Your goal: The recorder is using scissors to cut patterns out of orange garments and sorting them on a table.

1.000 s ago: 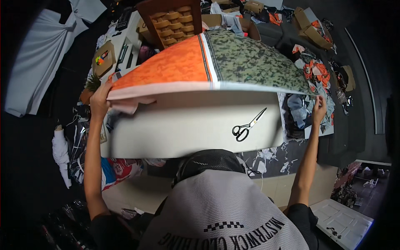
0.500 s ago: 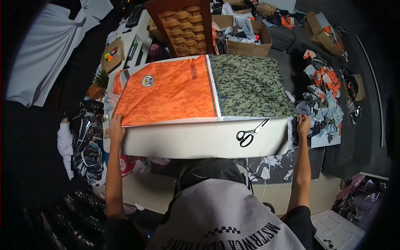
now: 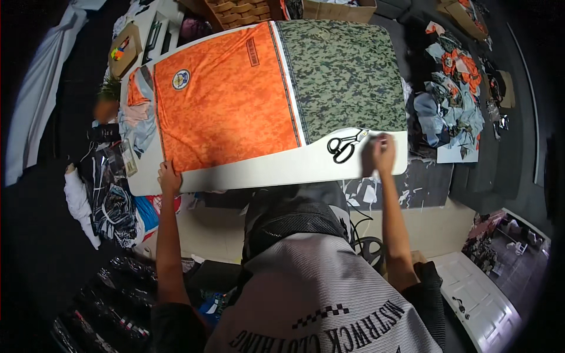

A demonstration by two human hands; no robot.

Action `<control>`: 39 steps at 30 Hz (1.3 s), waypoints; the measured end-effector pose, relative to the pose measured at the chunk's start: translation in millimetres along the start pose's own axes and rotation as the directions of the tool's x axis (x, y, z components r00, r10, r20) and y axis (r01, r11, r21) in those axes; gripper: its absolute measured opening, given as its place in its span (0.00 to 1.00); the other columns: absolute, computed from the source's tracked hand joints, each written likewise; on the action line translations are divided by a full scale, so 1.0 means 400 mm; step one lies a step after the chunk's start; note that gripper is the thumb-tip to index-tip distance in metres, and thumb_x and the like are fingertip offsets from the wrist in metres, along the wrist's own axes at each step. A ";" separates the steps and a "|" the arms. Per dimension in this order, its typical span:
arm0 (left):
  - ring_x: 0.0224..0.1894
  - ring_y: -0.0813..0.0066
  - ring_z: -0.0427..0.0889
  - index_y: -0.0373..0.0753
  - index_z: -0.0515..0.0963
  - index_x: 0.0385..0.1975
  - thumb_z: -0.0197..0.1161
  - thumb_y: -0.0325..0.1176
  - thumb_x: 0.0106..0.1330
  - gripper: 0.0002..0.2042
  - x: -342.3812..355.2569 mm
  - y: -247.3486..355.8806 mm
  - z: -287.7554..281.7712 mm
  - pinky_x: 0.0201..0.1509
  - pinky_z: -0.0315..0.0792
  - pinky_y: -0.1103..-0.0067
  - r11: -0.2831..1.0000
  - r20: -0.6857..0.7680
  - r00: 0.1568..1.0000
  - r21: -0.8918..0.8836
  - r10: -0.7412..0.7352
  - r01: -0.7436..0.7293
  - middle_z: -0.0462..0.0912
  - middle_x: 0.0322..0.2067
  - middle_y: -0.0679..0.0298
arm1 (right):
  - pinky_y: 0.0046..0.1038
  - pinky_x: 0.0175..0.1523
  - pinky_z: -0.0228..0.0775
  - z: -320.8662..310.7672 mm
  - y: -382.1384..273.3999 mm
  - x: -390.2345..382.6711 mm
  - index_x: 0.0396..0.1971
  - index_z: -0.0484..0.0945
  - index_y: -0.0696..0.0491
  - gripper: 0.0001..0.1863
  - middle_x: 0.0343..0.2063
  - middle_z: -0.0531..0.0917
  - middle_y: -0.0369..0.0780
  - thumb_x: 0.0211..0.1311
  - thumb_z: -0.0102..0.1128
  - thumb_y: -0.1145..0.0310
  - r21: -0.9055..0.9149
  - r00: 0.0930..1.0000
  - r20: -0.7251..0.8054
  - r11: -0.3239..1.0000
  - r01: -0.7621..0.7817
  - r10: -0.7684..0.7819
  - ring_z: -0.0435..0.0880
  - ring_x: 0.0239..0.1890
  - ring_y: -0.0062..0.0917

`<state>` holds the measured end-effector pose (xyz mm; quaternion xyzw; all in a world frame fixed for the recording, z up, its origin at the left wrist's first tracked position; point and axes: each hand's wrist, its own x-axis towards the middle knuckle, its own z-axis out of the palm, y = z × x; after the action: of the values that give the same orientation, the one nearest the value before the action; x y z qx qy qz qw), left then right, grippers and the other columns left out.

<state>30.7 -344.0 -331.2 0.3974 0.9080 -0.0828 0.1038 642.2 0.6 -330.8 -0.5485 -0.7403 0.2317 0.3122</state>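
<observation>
A printed fabric sheet lies on the white table (image 3: 268, 170). Its left panel is orange camouflage cloth (image 3: 226, 112) with a round emblem, and its right panel is green camouflage cloth (image 3: 347, 76); a white strip runs between them. At the near left corner of the orange panel, my left hand (image 3: 169, 178) has its fingers closed on the edge. Black-handled scissors (image 3: 342, 148) rest near the table's front, their blades pointing right. Just right of them hovers my right hand (image 3: 384, 154), off the cloth, its fingers curled but smeared by motion.
Beyond the table stand a woven-panel chair (image 3: 238, 13) and a cardboard box (image 3: 338, 10). Cloth scraps (image 3: 450, 112) are heaped at the right. Fabric pieces (image 3: 138, 112) lie on the table's left end, beside a plant pot (image 3: 106, 110). A white roll (image 3: 81, 203) leans at the left.
My right hand has let go of the green panel's near corner and moved left toward the scissors. The cloth now lies flat on the table. My left hand stays at the orange corner.
</observation>
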 end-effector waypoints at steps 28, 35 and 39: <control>0.68 0.44 0.52 0.31 0.49 0.67 0.51 0.55 0.65 0.40 -0.049 0.007 0.216 0.69 0.52 0.62 0.941 -0.221 0.964 -0.332 -0.145 0.065 0.50 0.67 0.42 | 0.28 0.33 0.71 0.051 -0.210 -0.389 0.37 0.73 0.56 0.15 0.23 0.79 0.41 0.58 0.57 0.60 0.049 0.719 0.216 0.728 -0.684 0.661 0.77 0.25 0.30; 0.69 0.46 0.51 0.33 0.49 0.68 0.53 0.53 0.64 0.40 -0.084 0.046 0.162 0.69 0.52 0.63 0.908 -0.087 0.940 -0.304 -0.329 0.289 0.51 0.66 0.41 | 0.17 0.35 0.67 -0.041 -0.246 -0.498 0.41 0.72 0.54 0.10 0.25 0.75 0.36 0.61 0.56 0.68 0.635 0.641 0.606 0.200 -0.746 0.471 0.72 0.26 0.17; 0.69 0.46 0.53 0.33 0.52 0.67 0.56 0.45 0.64 0.36 -0.158 0.255 0.129 0.69 0.53 0.65 0.896 -0.205 0.964 -0.439 -0.168 0.062 0.53 0.66 0.41 | 0.19 0.45 0.64 -0.051 -0.128 -0.607 0.41 0.74 0.56 0.25 0.35 0.75 0.37 0.61 0.58 0.46 0.441 0.579 0.770 0.432 -0.787 0.269 0.72 0.35 0.19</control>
<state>154.4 -332.1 -371.9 0.3171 0.9317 0.1609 0.0740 671.9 -246.5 -331.9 -0.4781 -0.3995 0.7650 0.1631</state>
